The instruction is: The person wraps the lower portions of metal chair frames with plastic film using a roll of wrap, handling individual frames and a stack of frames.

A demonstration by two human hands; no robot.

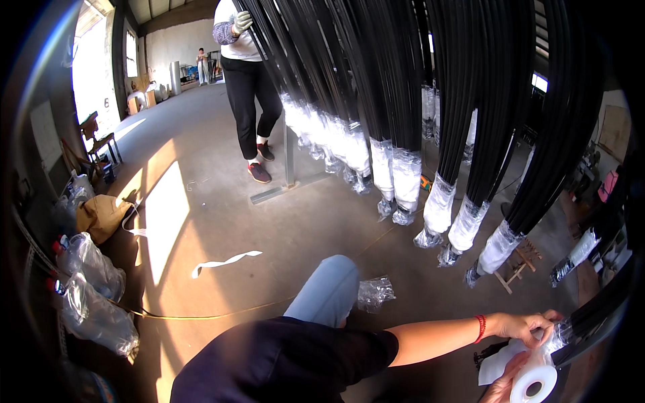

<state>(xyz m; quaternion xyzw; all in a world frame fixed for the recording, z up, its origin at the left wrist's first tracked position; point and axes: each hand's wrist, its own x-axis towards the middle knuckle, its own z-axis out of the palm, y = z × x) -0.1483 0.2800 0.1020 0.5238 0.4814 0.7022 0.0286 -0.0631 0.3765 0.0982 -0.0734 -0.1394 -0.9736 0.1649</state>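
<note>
Film roll (pixel 539 371) sat near right, just beside the wrapped end of the black bundle (pixel 603 305) | right hand (pixel 505 384) curled around the roll, holding it | left hand (pixel 527 328) bent-fingered at the film (pixel 560 334); could not tell if pinching | steady tension, overlapping turns probably suited this wrapping | other wrapped bundles (pixel 440 203) hung farther left

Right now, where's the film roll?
Head view, lower right: the film roll is in the right hand, just below the left hand, near a plastic-wrapped black bundle.
</note>
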